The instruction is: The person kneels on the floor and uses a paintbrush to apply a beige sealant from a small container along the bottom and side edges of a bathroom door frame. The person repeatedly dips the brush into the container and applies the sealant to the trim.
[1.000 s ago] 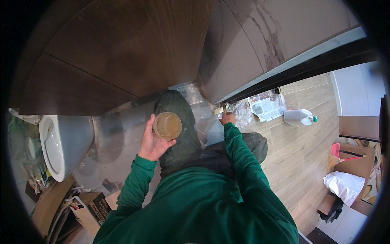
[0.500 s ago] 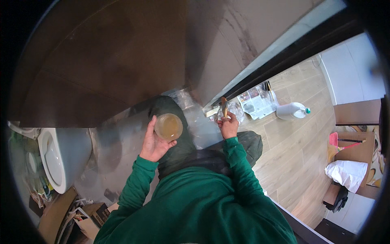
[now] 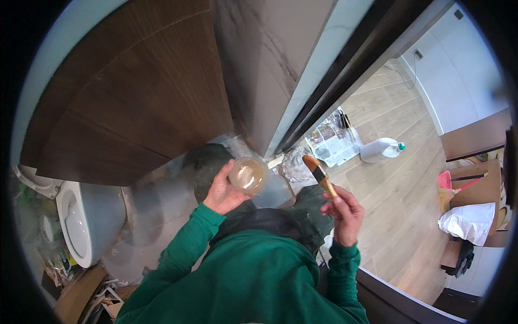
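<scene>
A round, clear tub (image 3: 249, 175) with pale yellowish liquid in it rests in my left hand (image 3: 223, 193), the fingers wrapped round its side. In my right hand (image 3: 346, 215) is a paintbrush (image 3: 322, 175), pinched by its wooden handle. Its brown bristles point up and to the left, away from me. The brush and the tub are apart, with the brush to the right of the tub. Crumpled plastic sheeting (image 3: 295, 164) lies on the floor beyond the brush.
A white jug with a green cap (image 3: 382, 149) lies by newspaper (image 3: 335, 141) with brushes on it. A marble-look wall corner (image 3: 264, 59) and a dark wood panel (image 3: 135, 92) rise ahead. At left is a white toilet (image 3: 75, 221); at far right, a pink dustpan (image 3: 445, 181).
My right hand has moved right and nearer to me, turning the brush so its bristles show. My left hand and the tub have shifted right. The view has turned somewhat.
</scene>
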Tool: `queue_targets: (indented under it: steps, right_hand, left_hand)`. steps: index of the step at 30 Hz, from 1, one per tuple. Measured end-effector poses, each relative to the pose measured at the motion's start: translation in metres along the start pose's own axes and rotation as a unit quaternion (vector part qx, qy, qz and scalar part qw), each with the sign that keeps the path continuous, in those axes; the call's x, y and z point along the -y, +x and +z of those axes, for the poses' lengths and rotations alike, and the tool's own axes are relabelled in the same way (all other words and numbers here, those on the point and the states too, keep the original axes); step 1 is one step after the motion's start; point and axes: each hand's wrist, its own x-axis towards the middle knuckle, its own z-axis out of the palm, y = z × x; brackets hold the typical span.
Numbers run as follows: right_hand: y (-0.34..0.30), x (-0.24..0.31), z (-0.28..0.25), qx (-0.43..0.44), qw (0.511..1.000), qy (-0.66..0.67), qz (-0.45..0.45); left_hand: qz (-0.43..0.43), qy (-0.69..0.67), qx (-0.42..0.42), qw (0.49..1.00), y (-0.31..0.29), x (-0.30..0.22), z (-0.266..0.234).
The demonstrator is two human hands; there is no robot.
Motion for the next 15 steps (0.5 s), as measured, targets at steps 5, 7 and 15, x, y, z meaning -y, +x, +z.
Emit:
queue_targets:
  steps: [5,7,15]
  right_hand:
    - [-0.017,0.062,0.0,0.052,0.993,-0.018,-0.108]
    - [-0.016,0.084,0.006,0.078,0.985,-0.057,-0.144]
    - [0.0,0.119,0.031,0.113,0.962,-0.23,-0.091]
  left_hand:
    - [-0.032,0.04,0.04,0.998,0.024,0.006,0.029]
    - [-0.044,0.054,0.04,0.997,0.03,0.011,0.042]
    - [-0.046,0.145,0.026,0.988,0.038,0.023,0.082]
